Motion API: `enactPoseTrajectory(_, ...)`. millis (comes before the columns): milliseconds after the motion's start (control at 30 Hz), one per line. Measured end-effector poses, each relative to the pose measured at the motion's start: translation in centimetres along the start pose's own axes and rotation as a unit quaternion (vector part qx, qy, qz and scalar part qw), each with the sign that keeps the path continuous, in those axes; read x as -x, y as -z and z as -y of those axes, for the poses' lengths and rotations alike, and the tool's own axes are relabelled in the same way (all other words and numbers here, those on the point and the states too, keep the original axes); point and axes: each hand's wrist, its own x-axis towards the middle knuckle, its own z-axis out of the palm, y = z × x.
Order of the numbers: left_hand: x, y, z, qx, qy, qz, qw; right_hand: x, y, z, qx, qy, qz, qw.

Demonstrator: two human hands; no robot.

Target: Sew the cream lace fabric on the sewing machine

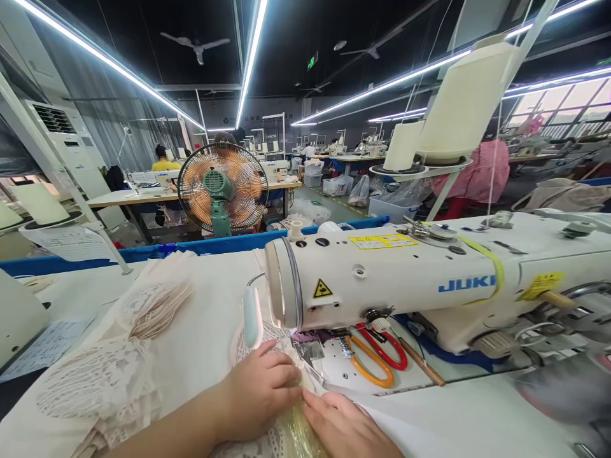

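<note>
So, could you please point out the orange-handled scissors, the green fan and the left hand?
orange-handled scissors [371,369]: head view, on the orange handle loop.
green fan [223,187]: head view, on the grille.
left hand [260,389]: head view, on the back of the hand.

I see a cream-white sewing machine [429,286] with blue lettering and yellow warning labels. Scissors: one pair orange-handled [370,366], one red-handled [389,346]. Lace fabric [95,381] is off-white with an openwork floral pattern. Fan [223,189] has a green body and orange blades. Thread cones [465,102] are cream.

Garment factory floor, Juki sewing machine [429,286], rows of sewing tables [143,197], thread cones [461,102], strip lighting [251,57]
</note>
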Motion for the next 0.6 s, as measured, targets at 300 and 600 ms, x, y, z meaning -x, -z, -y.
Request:
enactPoseTrajectory(300,-0.2,-1.1,2.9,-0.055,-0.038,-0.049,0.997,-2.5,1.9,0.9,-0.05,-0.061,0.082,0.994)
enactPoseTrajectory(600,-0.3,-0.3,4.5,-0.045,0.022,0.025,0.998,-2.4,3.7,1.4,0.0,-0.025,0.032,0.999)
